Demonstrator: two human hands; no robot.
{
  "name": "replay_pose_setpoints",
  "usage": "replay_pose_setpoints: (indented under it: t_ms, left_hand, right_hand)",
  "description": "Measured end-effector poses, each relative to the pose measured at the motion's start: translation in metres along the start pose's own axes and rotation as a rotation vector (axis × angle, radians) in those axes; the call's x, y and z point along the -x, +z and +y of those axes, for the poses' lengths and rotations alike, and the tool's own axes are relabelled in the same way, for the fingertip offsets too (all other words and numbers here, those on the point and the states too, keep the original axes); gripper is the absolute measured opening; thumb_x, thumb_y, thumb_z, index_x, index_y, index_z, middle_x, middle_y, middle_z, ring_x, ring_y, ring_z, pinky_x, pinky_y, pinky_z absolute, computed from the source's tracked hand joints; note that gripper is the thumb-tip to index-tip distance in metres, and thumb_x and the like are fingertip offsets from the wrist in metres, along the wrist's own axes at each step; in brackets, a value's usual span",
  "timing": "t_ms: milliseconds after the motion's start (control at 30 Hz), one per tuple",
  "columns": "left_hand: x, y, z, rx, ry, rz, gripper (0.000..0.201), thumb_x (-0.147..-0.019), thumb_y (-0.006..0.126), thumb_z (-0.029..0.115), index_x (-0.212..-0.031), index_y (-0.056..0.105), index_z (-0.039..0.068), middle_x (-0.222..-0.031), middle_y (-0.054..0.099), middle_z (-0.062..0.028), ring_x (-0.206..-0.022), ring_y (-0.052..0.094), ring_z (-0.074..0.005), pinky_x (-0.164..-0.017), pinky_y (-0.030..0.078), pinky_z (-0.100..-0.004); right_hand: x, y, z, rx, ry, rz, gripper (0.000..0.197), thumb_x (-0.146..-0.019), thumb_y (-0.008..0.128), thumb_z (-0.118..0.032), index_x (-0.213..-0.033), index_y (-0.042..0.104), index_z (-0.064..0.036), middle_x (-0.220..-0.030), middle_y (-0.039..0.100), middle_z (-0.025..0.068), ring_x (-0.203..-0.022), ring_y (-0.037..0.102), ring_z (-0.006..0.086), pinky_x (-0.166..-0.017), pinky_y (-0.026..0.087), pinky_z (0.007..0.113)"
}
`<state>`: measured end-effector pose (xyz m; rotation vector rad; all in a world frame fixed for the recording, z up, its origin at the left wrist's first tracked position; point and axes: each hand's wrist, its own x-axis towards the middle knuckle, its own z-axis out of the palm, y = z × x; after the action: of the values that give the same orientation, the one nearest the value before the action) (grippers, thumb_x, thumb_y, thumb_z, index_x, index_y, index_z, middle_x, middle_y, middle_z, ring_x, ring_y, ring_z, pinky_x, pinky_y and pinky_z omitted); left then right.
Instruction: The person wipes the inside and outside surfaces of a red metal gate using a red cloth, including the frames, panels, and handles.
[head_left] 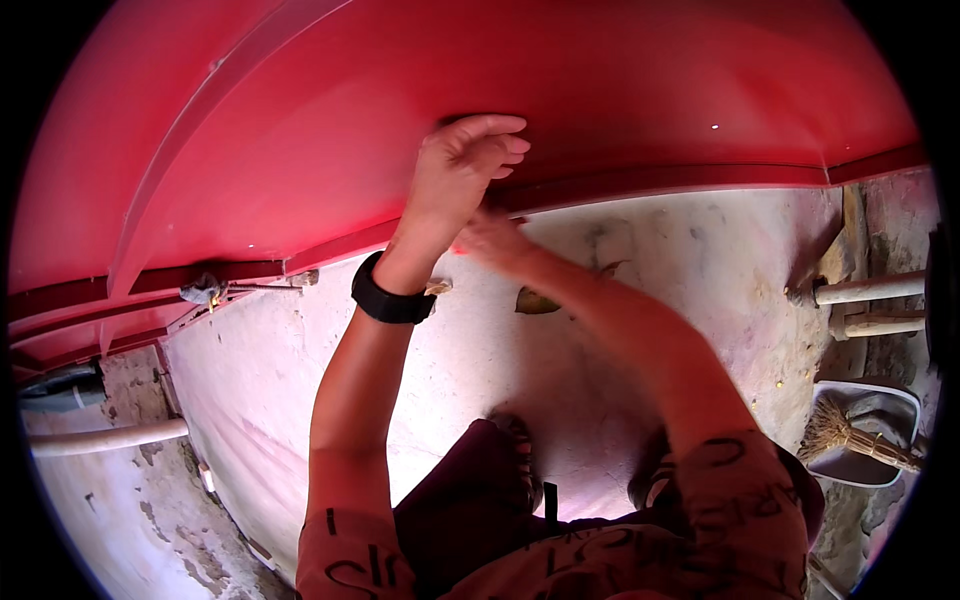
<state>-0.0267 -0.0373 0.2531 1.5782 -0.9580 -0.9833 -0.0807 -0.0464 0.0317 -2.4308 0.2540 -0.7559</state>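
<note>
A large red metal panel (pixel 600 90) fills the upper part of the view, with a darker red rail (pixel 680 182) along its lower edge. My left hand (pixel 462 170), with a black band on the wrist, is raised against the panel, its fingers bent together at the top, and I see nothing held in it. My right hand (pixel 492 240) reaches across under the left wrist, close to the rail. It is blurred and partly hidden, so its grip is unclear.
Below lies a rough concrete floor (pixel 700 260) with a dry leaf (pixel 535 300). Pale pipes (pixel 865 290) run at the right above a grey dustpan (pixel 880 400) holding a straw brush (pixel 835 428). Another pipe (pixel 110 437) lies at the left, beyond a latch (pixel 205 292) on the rail.
</note>
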Motion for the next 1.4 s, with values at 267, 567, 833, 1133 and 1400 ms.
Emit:
replay_pose_setpoints:
  t_ms: [267, 567, 833, 1133, 1400]
  left_hand:
    - [-0.006, 0.007, -0.011, -0.007, 0.073, -0.085, 0.026, -0.092, 0.049, 0.007, -0.114, 0.062, 0.001, -0.095, 0.068, -0.0099, -0.088, 0.064, -0.0155, -0.079, 0.052, -0.0285]
    - [-0.019, 0.054, -0.031, -0.148, 0.022, -0.146, 0.027, -0.094, 0.051, 0.010, -0.117, 0.061, 0.002, -0.102, 0.067, -0.0104, -0.094, 0.063, -0.0161, -0.081, 0.053, -0.0297]
    - [-0.027, 0.103, -0.085, -0.393, 0.176, -0.132, 0.027, -0.087, 0.057, 0.007, -0.112, 0.063, 0.001, -0.091, 0.069, -0.0145, -0.078, 0.063, -0.0134, -0.071, 0.049, -0.0269]
    - [-0.038, 0.126, -0.117, -0.814, 0.272, -0.131, 0.039, -0.083, 0.058, 0.006, -0.121, 0.057, 0.002, -0.113, 0.061, -0.0250, -0.104, 0.061, -0.0362, -0.086, 0.050, -0.0408]
    - [-0.018, 0.098, -0.140, -0.807, 0.141, -0.237, 0.040, -0.082, 0.059, 0.004, -0.121, 0.056, 0.001, -0.121, 0.056, -0.0250, -0.112, 0.054, -0.0408, -0.094, 0.045, -0.0418]
  right_hand:
    - [0.158, -0.302, 0.139, 0.705, 0.201, -0.235, 0.054, -0.084, 0.052, -0.009, -0.136, 0.045, -0.0223, -0.129, 0.046, 0.0068, -0.107, 0.055, 0.0272, -0.081, 0.053, 0.040]
    - [0.107, -0.160, 0.060, 0.549, 0.424, -0.196, 0.045, -0.084, 0.051, -0.020, -0.128, 0.047, -0.0093, -0.123, 0.045, 0.0176, -0.115, 0.046, 0.0343, -0.093, 0.044, 0.047]
    - [0.197, -0.323, 0.183, 0.074, 0.419, -0.326, 0.047, -0.084, 0.054, -0.020, -0.130, 0.048, -0.0234, -0.112, 0.052, 0.0085, -0.101, 0.057, 0.0287, -0.084, 0.051, 0.039]
    - [0.283, -0.428, 0.262, 0.867, 0.774, 0.081, 0.035, -0.087, 0.058, -0.019, -0.121, 0.055, -0.0271, -0.121, 0.050, 0.0127, -0.099, 0.059, 0.0325, -0.077, 0.052, 0.042]
    - [0.296, -0.465, 0.320, 0.740, 1.373, 0.415, 0.042, -0.087, 0.052, -0.044, -0.118, 0.057, -0.0161, -0.099, 0.059, 0.0231, -0.077, 0.064, 0.0308, -0.075, 0.050, 0.043]
